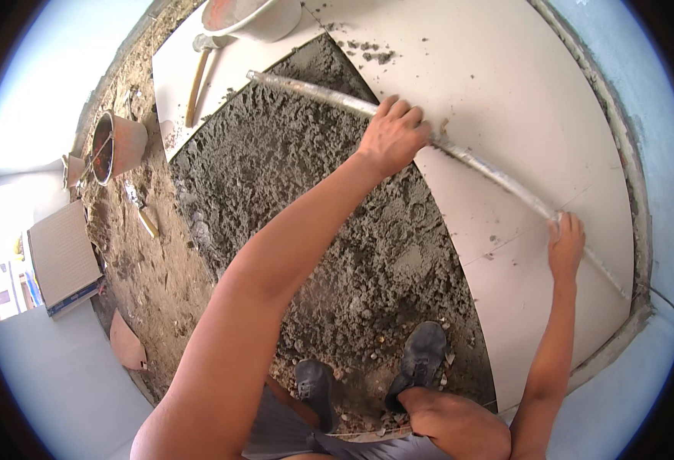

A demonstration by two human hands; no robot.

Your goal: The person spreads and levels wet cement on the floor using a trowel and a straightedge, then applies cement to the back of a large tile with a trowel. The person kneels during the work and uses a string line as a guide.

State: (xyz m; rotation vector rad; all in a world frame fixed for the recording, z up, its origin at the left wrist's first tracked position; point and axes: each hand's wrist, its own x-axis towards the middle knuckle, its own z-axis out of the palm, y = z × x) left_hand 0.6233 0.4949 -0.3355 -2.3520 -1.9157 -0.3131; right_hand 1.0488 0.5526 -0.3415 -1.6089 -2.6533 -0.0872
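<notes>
A long metal straightedge bar (498,178) runs slantwise from the wet mortar bed over the pale floor tiles to the right. My left hand (395,136) is wrapped round it near the mortar's right edge. Farther down toward the right wall, my right hand (567,239) grips the same bar. The bar's far left end lies over the top of the grey, lumpy mortar (275,153). Pale tiles (505,92) border the mortar at the back and right, with mortar crumbs on them.
A hammer (197,84) and a large bucket (264,21) are on the back tiles. At left on bare soil are a smaller bucket (128,147), a trowel (145,211) and a broken tile piece (127,341). Stacked tiles (64,253) stand by the doorway. My shoes (423,353) are at the mortar's near edge.
</notes>
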